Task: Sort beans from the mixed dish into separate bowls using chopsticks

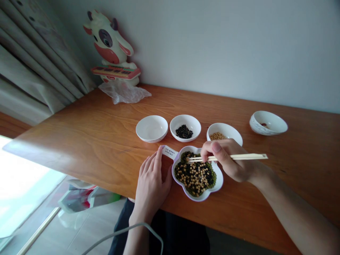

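Observation:
My right hand (230, 159) is closed around a pair of wooden chopsticks (249, 156). Their tips reach into the beans in a white flower-shaped dish (219, 184) with a pale purple rim. That dish holds mixed beans (195, 175): yellowish, black and green ones. My left hand (152, 177) lies on the table with its fingers stretched out, the index fingertip at the end of the dish's labelled handle (169, 152). Behind the dish stand a white bowl with nothing in it (152, 128), a bowl of black beans (198, 124) and a bowl of yellowish beans (233, 132), partly hidden by my right hand.
Another white bowl (276, 125) with a few small reddish and pale bits stands at the right. A cow toy with a keyboard (114, 49) and a crumpled plastic bag (124, 92) are at the back left of the wooden table (106, 141). A grey cable (119, 232) crosses my left forearm.

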The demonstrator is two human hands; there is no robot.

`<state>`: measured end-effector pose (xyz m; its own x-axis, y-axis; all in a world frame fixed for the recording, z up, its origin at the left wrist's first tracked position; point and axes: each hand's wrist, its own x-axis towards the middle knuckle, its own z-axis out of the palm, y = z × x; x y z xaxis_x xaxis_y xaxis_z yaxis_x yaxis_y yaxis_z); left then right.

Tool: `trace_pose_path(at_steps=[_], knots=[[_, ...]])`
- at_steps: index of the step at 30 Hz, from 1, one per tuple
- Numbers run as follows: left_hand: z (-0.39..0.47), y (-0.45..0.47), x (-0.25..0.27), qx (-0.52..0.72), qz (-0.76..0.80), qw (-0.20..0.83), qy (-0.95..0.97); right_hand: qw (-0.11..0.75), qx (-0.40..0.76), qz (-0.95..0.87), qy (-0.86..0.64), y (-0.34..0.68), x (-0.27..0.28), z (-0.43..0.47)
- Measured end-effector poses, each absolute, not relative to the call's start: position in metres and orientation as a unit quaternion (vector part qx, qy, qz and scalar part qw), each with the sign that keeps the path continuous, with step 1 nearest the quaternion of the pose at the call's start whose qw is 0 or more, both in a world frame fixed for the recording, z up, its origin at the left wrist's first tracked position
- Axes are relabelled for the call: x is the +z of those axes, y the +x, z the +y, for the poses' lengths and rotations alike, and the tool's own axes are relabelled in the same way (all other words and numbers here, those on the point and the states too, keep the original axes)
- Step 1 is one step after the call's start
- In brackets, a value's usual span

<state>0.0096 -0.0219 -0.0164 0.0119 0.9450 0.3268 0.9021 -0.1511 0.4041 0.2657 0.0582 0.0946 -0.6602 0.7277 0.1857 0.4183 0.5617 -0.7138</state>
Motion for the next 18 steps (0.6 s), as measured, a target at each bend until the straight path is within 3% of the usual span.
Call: trace_pose_path(at_steps=[18], knots=[[-0.0219,0.0096,-0.0154,0.279,0.644,0.043,0.711,0.246,0.332,-0.85,-0.329,0.266,0.0939,0.0579]])
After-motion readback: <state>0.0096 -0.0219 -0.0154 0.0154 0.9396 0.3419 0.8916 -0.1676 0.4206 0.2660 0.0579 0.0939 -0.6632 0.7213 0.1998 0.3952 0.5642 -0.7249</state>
